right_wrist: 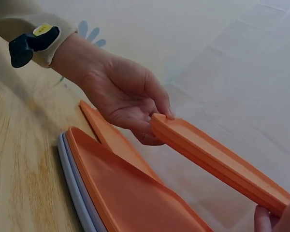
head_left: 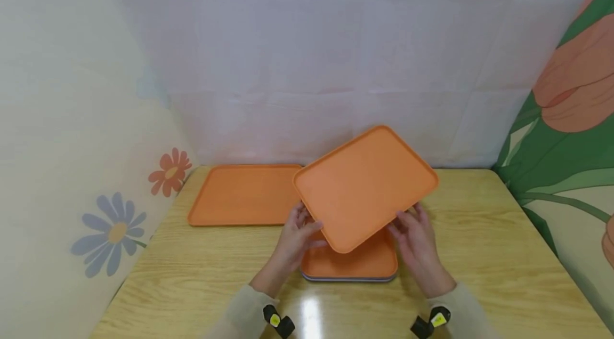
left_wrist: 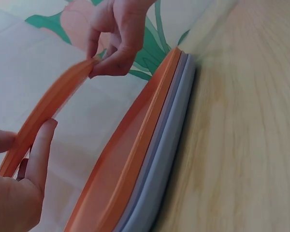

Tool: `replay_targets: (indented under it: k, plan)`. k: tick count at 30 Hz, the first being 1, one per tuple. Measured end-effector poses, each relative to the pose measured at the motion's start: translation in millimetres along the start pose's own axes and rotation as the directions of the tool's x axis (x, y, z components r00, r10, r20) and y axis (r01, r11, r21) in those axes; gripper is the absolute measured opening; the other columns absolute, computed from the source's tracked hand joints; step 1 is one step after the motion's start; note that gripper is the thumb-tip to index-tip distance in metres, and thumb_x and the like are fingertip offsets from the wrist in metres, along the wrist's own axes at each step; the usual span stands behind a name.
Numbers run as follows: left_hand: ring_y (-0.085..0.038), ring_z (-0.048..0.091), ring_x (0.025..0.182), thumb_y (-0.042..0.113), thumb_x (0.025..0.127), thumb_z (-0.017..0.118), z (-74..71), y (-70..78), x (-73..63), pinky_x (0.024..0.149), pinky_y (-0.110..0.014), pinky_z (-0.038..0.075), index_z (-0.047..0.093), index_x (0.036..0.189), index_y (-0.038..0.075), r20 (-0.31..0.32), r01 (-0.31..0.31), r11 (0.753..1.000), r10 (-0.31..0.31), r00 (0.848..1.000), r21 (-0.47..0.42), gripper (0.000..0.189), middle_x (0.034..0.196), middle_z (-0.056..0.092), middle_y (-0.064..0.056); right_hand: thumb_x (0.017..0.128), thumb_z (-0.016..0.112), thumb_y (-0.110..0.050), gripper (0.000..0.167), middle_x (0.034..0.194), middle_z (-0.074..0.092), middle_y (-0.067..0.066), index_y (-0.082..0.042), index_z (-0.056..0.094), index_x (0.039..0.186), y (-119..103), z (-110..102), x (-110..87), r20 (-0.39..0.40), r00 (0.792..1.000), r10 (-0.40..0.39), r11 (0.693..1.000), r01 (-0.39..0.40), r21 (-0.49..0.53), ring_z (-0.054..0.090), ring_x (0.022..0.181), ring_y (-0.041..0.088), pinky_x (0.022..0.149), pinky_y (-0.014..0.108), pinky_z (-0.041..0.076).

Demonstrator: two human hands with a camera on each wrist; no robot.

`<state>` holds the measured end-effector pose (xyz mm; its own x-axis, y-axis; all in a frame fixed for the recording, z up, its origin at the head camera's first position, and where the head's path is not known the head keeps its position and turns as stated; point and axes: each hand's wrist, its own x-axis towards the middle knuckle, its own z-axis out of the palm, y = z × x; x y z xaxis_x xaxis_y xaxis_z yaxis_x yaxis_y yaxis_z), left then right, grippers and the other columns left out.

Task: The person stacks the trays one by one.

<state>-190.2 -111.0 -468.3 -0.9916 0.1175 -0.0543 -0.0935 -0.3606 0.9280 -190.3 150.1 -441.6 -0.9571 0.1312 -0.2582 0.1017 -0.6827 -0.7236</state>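
Note:
Both hands hold an orange rectangular tray in the air, turned at a slant. My left hand grips its left edge, thumb above and fingers beneath. At the near right edge my right hand pinches the rim, also seen as the right hand in the left wrist view. Below the held tray sits a stack topped by another orange tray. Under that one, a lavender tray and a light blue-grey tray show at the rim. Part of the stack is hidden by the raised tray.
One more orange tray lies flat at the back left of the wooden table, its right end behind the raised tray. A white cloth hangs along the table's back edge. Flower-printed walls stand at both sides.

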Motion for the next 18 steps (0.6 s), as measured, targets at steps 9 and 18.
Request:
replay_targets:
  k: [9, 18]
  plan:
    - [-0.021, 0.057, 0.105, 0.019, 0.098, 0.057, -15.4, 23.4, -0.3, 0.081, -0.059, 0.058, 0.038, 0.135, 0.007, 0.032, 0.068, 0.998, -0.068, 0.997, -0.012, 0.043, 0.120, 0.055, -0.005, 0.100, 0.043, 0.005, 0.040, 0.086, 0.065, -0.004, -0.016, 0.044, 0.133, -14, -17, 13.1, 0.070, 0.996, 0.060, 0.993, -0.052, -0.110, 0.062, 0.074, 0.013, 0.068, 0.024, 0.055]
    - [-0.014, 0.065, 0.103, 0.034, 0.104, 0.045, -44.3, 49.1, 11.2, 0.074, -0.035, 0.060, 0.025, 0.154, 0.000, 0.172, 0.138, 0.966, -0.178, 0.969, 0.221, 0.063, 0.133, 0.052, -0.010, 0.099, 0.043, 0.007, 0.040, 0.094, 0.071, -0.003, -0.012, 0.044, 0.135, -31, -34, 18.3, 0.288, 0.952, 0.106, 0.969, -0.034, -0.245, 0.069, 0.083, 0.012, 0.075, 0.027, 0.058]
